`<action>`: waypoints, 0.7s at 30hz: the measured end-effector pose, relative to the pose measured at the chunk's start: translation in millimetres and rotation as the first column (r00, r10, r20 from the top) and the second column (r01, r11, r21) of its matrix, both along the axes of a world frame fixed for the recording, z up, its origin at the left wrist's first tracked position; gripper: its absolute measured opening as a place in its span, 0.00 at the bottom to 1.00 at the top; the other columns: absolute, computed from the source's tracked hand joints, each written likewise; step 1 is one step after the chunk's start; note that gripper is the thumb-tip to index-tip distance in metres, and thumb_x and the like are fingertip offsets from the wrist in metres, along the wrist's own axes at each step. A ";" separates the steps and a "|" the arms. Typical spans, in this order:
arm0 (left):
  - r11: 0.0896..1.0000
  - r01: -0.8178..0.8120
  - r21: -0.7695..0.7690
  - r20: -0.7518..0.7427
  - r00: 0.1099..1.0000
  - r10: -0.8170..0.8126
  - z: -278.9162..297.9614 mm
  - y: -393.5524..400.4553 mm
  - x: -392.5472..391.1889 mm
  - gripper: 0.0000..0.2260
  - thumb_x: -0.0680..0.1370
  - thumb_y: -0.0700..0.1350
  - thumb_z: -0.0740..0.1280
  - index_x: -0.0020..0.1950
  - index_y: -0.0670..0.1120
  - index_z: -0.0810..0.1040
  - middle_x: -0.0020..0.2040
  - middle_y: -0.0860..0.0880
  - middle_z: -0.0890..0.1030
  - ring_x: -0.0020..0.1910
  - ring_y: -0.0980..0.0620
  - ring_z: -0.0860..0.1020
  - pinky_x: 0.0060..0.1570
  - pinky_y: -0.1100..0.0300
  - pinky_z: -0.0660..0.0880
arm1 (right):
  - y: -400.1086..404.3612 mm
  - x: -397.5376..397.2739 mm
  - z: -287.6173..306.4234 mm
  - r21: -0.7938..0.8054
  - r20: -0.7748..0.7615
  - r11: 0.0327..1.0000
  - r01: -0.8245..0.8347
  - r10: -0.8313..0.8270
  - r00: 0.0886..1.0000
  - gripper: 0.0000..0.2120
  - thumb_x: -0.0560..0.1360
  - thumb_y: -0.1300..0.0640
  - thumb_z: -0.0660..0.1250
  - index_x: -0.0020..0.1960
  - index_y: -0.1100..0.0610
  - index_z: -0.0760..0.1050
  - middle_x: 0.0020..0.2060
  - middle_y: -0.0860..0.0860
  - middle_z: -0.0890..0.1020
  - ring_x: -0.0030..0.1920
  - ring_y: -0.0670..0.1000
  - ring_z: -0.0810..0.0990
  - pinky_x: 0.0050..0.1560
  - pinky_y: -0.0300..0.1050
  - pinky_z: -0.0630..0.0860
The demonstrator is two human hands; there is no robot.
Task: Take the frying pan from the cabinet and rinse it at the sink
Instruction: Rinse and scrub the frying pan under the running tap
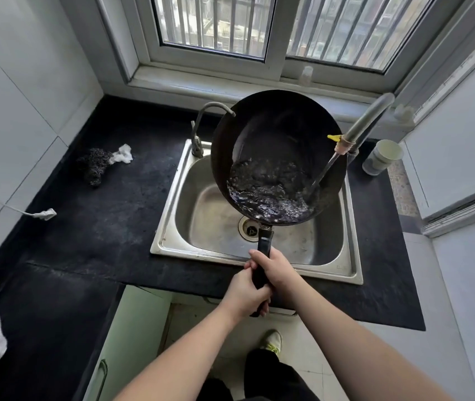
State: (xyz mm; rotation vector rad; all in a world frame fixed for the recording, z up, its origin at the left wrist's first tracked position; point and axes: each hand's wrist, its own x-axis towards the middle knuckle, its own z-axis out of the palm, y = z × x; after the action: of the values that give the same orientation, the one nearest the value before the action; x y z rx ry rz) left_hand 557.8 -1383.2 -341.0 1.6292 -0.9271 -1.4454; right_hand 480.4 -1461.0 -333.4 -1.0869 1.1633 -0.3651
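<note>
Pan (276, 146) tilted over sink (172, 198), handle (262, 256) toward person, both hands' fingers clamped round handle.

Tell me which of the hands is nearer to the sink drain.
Right. The right hand grips the frying pan's handle higher up, just below the drain. The left hand holds the handle's end, farther back over the counter edge.

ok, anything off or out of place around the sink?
Minor: a steel scourer and crumpled white rag lie loose on the black counter, and a cabinet door under it hangs open. No spill visible.
</note>
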 end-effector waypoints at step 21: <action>0.999 -0.027 -0.029 0.071 0.997 0.029 -10.1 -16.5 9.2 0.05 0.72 0.37 0.65 0.45 0.38 0.75 0.25 0.42 0.78 0.21 0.44 0.76 0.22 0.59 0.73 | -13.8 14.7 3.0 -0.096 -0.054 0.995 0.018 -0.023 0.998 0.07 0.79 0.60 0.62 0.42 0.59 0.69 0.31 0.52 0.78 0.36 0.46 0.82 0.42 0.41 0.77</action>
State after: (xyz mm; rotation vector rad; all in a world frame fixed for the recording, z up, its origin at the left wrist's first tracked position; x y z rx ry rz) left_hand 567.0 -1399.7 -351.1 1.6761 -0.9564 -1.3571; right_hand 495.1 -1474.8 -330.4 -1.1745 1.2168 -0.4125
